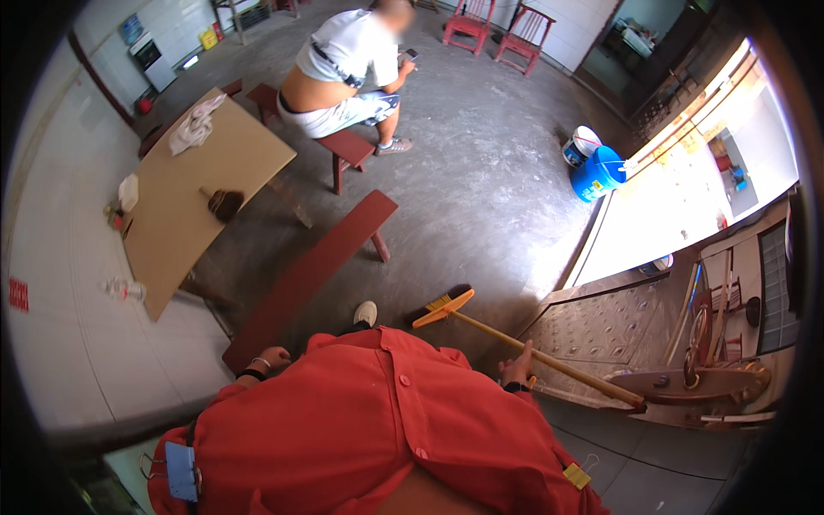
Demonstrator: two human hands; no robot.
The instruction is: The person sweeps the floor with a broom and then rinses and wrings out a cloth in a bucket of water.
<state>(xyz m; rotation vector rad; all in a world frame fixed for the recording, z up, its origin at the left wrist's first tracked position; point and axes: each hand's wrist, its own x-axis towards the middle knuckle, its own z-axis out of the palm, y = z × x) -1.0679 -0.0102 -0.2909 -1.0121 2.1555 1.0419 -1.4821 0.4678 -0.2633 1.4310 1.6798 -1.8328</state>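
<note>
My right hand (pixel 517 368) is at the wooden handle of a broom (pixel 502 335), a finger stretched along it; whether the hand grips the handle is hard to tell. The orange broom head with dark bristles (pixel 444 306) is low over the grey floor, near my light shoe (pixel 365 313). On the other side, my left hand (pixel 275 356) hangs beside my red shirt with its fingers curled, close to the near end of a long red-brown bench (pixel 322 257). Nothing shows in that hand.
A seated person (pixel 347 64) holds a phone on another bench (pixel 348 149). At left stands a table (pixel 212 148) bearing a cloth and a dark object. Blue (pixel 599 174) and white buckets (pixel 581 145) stand by the bright doorway. Red chairs (pixel 468 24) line the back wall.
</note>
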